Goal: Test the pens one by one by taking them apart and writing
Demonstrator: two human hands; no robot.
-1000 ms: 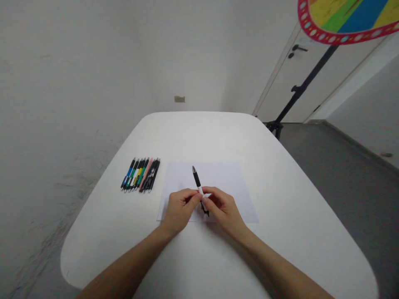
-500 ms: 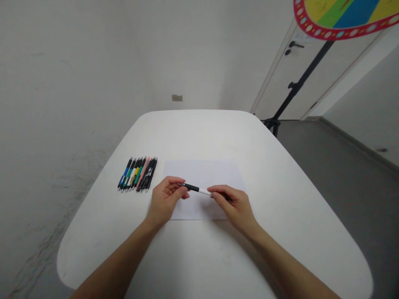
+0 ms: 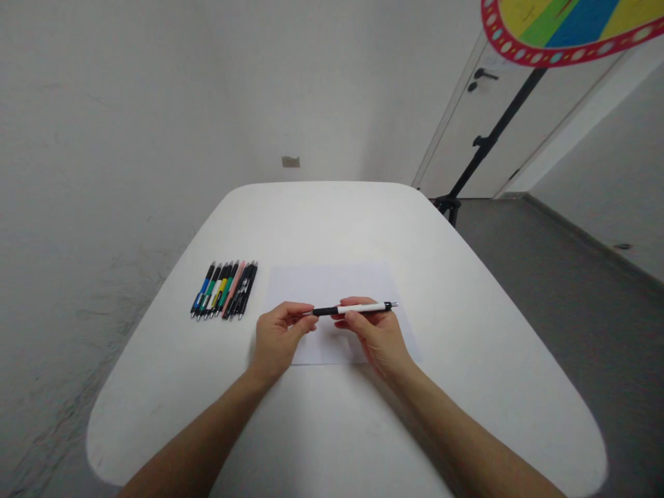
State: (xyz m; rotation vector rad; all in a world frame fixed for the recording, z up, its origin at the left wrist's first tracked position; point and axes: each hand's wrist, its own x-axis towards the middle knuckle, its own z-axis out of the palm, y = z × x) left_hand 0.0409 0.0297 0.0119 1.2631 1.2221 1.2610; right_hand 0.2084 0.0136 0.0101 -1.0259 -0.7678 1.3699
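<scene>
One pen (image 3: 363, 308) is held by both hands just below the centre of the frame, lying nearly level across the picture, over the paper (image 3: 332, 280). Its black end at the left is pinched between the thumb and forefinger of the left hand (image 3: 279, 335), by which the tip is hidden. Its white barrel (image 3: 374, 307) is gripped by the fingers and thumb of the right hand (image 3: 377, 337), and the dark and silver end is left sticking out to the right. The paper is laid flat on the white table (image 3: 326, 221), with its near part partly covered by the hands. At the centre left of the frame, well apart from the held pen, a row of other pens (image 3: 223, 290) is set out slantwise, close together, in blue, green, white, yellow, pink and black. In the upper right corner, part of a coloured wheel (image 3: 570, 31) with a red rim is seen, carried on a dark stand (image 3: 498, 131), behind which a door (image 3: 498, 104) is shown. The upper middle is filled by a pale wall (image 3: 332, 90).
</scene>
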